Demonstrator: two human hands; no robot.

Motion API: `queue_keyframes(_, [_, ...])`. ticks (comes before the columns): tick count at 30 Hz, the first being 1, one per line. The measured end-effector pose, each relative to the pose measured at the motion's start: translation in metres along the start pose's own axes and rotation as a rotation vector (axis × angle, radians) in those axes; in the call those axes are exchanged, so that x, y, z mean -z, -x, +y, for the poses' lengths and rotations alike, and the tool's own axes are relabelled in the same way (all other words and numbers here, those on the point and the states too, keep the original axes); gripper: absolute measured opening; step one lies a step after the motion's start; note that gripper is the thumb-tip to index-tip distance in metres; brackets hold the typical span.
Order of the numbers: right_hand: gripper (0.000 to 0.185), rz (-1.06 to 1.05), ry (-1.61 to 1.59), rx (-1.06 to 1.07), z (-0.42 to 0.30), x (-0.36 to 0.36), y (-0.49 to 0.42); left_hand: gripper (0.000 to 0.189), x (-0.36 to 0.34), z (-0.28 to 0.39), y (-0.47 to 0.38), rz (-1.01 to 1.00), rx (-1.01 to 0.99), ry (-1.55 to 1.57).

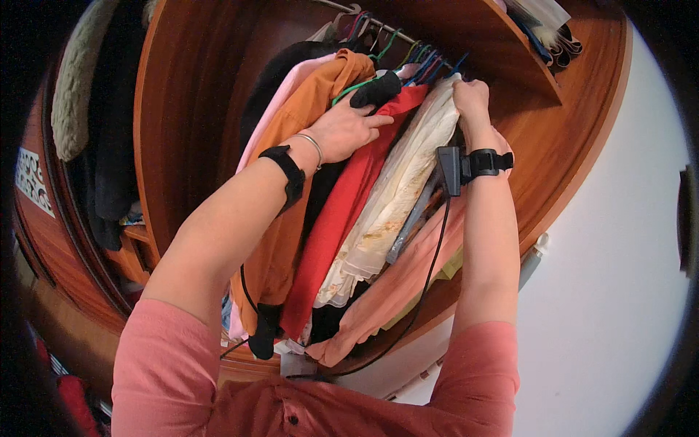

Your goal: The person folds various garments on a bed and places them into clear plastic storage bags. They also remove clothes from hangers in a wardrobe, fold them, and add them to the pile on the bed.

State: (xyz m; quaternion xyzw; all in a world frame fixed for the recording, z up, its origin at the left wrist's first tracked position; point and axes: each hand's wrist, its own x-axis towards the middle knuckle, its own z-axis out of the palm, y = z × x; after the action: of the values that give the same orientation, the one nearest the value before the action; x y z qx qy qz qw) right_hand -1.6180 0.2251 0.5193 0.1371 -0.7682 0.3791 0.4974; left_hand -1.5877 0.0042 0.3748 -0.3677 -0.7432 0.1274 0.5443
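Clothes hang on hangers from a metal rail (pixel 401 34) inside a wooden wardrobe. My left hand (pixel 349 127) lies over the upper part of the clothes, between an orange shirt (pixel 284 125) and a red garment (pixel 349 207); its fingers are spread, some on or over the red one, and its thumb is hidden. Just above it are a black garment part (pixel 377 90) and a green hanger. My right hand (pixel 472 98) is closed on the top of a cream patterned garment (pixel 404 175), near the blue hangers (pixel 428 65). A salmon-pink garment (pixel 398 262) hangs below my right wrist.
A wooden partition (pixel 147 125) divides off dark clothes and a fluffy garment (pixel 79 82) at the left. Above right is a wooden shelf (pixel 524 49) with items on it. A white wall (pixel 595 262) stands at the right. A black cable (pixel 431 267) hangs from my right wrist device.
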Motion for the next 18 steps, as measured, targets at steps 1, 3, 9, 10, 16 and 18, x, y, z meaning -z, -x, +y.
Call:
queue_keyframes(1, [0.033,-0.053,-0.017,-0.027,-0.005,0.001,0.010,0.020,0.001,0.001,0.000,0.015,0.012,0.019])
queue_keyframes(3, [0.031,-0.121,-0.063,-0.034,-0.017,0.004,0.039,0.022,0.002,0.002,0.000,0.040,0.032,0.081])
queue_keyframes(9, [0.015,-0.185,-0.323,0.126,-0.051,0.011,0.207,0.036,0.013,0.004,-0.009,-0.204,0.129,0.285])
queue_keyframes(10, [0.015,-0.258,-0.390,0.042,-0.058,0.009,0.232,0.038,0.017,0.003,-0.012,-0.224,0.157,0.459])
queue_keyframes(16, [0.018,-0.238,-0.220,0.195,-0.074,0.019,0.309,0.077,0.053,0.017,0.018,-0.260,0.439,1.349])
queue_keyframes(18, [0.022,-0.373,-0.177,0.179,-0.075,0.014,0.324,0.065,0.068,0.028,0.039,-0.424,0.351,1.329])
